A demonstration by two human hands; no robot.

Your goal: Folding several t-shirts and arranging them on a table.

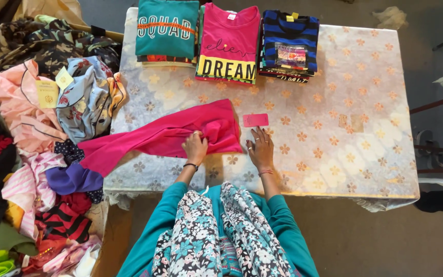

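- Floral-patterned table (344,154), floor beyond.
- Pink garment (165,136): near-left on the table, one end hanging off its left edge.
- Left hand (195,147): fingers bunching the garment's cloth.
- Right hand (261,149): spread flat on the table, just right of the garment.
- Pink tag (256,120): beside the garment.
- Three folded stacks: far edge.
- Loose clothes pile (37,128): left.

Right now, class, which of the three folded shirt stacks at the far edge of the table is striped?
The right-hand stack: its top shirt has blue and black stripes. The teal stack and pink stack are plain-coloured with lettering.
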